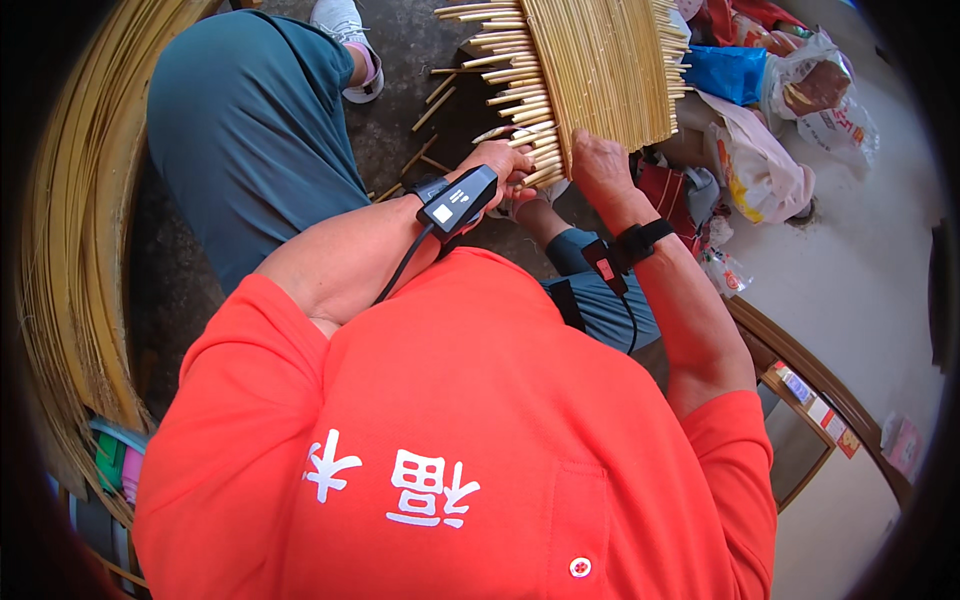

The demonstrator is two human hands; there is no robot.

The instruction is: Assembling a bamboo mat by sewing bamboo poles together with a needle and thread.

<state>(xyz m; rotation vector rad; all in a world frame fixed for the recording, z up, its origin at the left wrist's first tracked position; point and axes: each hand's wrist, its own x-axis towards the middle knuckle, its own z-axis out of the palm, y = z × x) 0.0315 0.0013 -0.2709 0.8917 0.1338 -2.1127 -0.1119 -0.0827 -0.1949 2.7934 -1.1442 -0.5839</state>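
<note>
A mat of pale reed or bamboo rods (600, 70) lies at the top, its round rod ends jutting out along the left side in an uneven row. At its near left corner my left hand (502, 163) has its fingers curled around the lowest rod ends. My right hand (603, 172) is closed at the near edge of the mat, pinching the edge strip beside the outermost rod. Whether a thin strand is also between those fingers is hidden. Both wrists carry a black strapped device with a cable.
Long split bamboo strips (85, 230) curve along the left side. Loose rod pieces (433, 110) lie on the dark floor near my shoe (345, 30). Plastic bags (820, 95), a blue package (725, 73) and a wooden-framed piece (810, 430) are on the right.
</note>
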